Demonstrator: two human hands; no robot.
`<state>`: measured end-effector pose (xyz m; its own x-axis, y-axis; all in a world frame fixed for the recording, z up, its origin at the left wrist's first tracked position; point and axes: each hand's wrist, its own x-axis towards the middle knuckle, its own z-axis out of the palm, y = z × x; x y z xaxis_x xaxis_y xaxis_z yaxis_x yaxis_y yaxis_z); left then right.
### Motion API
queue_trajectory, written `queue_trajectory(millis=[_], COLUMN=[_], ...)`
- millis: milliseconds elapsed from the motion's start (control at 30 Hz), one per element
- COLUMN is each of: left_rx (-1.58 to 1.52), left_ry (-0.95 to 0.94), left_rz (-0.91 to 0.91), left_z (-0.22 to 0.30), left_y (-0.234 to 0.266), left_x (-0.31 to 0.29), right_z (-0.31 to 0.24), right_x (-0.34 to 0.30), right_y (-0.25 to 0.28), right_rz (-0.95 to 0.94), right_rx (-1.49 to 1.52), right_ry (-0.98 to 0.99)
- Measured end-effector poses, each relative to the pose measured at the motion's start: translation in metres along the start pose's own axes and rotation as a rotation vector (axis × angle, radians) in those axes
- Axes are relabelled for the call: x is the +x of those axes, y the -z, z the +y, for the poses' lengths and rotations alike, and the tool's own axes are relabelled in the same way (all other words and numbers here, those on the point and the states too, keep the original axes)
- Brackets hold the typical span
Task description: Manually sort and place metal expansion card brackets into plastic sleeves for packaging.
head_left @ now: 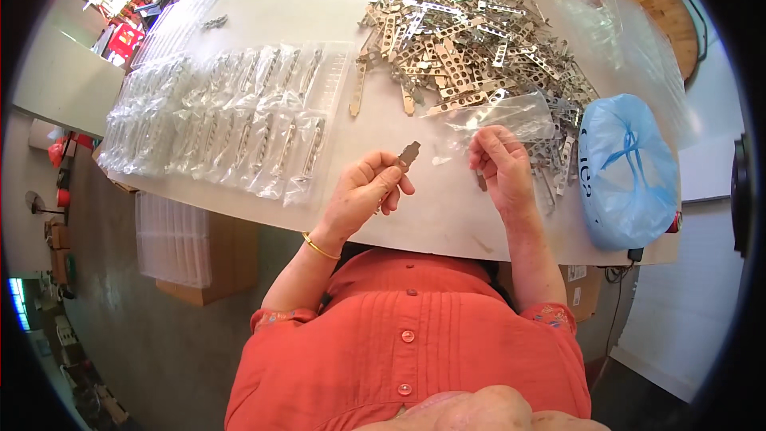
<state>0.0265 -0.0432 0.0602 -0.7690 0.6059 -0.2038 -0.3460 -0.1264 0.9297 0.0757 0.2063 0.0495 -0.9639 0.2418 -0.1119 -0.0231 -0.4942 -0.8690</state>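
Pinched between thumb and fingers of my left hand (369, 189) is a flat metal bracket (409, 153), its notched end pointing up and away from me. My right hand (504, 166) is closed at the near edge of a clear plastic bag (523, 116), gripping it with the fingertips. A small dark metal end shows just under those fingers; whether the hand holds it too, I cannot tell. Beyond both hands lies a large heap of perforated metal brackets (459, 64). The bag partly overlies the heap's near side.
At the left, clear plastic trays (325, 84) hold rows of bagged brackets (239, 148). A blue plastic bag (630, 179) stands at the table's right, with clear plastic sheeting (638, 56) behind it. Stacked clear trays (171, 235) rest on a cardboard box (231, 251) below the table's left edge.
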Motion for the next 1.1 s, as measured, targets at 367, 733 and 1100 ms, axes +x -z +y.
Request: queue_trajectory(millis=[367, 733, 1100], left_rx=[0.025, 0.078, 0.001], left_ry=[0.107, 0.112, 0.111], left_rz=[-0.051, -0.151, -0.232], left_z=[-0.002, -0.007, -0.011], left_y=[-0.006, -0.006, -0.005], left_x=[0.014, 0.026, 0.019], right_z=[0.001, 0.003, 0.0], right_x=[-0.001, 0.002, -0.014], right_y=[0.0, -0.004, 0.009], right_rz=[-0.038, -0.174, -0.217], right_rx=[-0.137, -0.477, -0.611], right_ry=[-0.013, -0.082, -0.021])
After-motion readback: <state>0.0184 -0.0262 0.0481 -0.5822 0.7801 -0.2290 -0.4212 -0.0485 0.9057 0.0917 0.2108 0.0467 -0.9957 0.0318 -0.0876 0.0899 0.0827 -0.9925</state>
